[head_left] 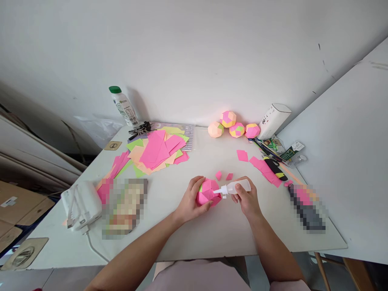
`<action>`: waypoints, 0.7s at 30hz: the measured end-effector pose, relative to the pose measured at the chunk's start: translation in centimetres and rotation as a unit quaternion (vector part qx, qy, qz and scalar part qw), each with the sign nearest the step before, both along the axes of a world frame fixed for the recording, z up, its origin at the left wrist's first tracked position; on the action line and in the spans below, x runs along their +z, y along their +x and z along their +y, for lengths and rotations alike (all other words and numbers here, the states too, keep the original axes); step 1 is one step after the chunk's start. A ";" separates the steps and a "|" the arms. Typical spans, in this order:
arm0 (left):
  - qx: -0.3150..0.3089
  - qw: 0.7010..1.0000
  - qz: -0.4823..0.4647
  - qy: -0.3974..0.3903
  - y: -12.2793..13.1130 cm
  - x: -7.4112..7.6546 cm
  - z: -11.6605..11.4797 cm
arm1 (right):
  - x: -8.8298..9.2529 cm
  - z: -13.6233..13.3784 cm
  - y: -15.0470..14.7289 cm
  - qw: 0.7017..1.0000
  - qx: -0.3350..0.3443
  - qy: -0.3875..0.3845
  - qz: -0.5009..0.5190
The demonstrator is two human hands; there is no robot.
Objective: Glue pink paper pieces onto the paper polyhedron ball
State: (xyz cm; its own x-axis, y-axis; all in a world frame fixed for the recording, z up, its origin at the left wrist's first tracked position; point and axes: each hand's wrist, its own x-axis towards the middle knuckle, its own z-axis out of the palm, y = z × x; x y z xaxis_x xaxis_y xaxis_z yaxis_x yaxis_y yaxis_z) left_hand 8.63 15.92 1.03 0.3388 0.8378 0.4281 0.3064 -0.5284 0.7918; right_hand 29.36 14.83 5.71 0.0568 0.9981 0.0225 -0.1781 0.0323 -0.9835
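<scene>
My left hand (190,201) is wrapped round a pink paper ball (208,192) made of folded facets, holding it on the white table (218,230). My right hand (247,198) grips a small white glue bottle (235,187), lying sideways with its nozzle touching the ball's right side. Two small pink paper squares (223,176) lie just beyond the ball.
A heap of pink, orange and green paper sheets (157,151) lies at the back left. Three finished paper balls (233,125) sit by the wall beside a white box (274,119). More pink paper pieces (262,165), a black-and-yellow tool (275,167), keys (140,129), a green-capped bottle (123,106) and a white device (81,204) surround the working spot.
</scene>
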 end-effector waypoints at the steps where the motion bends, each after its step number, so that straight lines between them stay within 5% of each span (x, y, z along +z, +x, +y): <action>1: 0.003 1.000 -0.002 -0.002 0.0 0.0 0.0 | 0.0 0.0 0.0 1.000 -0.002 -0.003 -0.002; 21: 0.005 1.000 -0.023 -0.007 0.0 -0.5 0.2 | 0.0 0.4 -0.3 0.994 -0.021 -0.083 0.064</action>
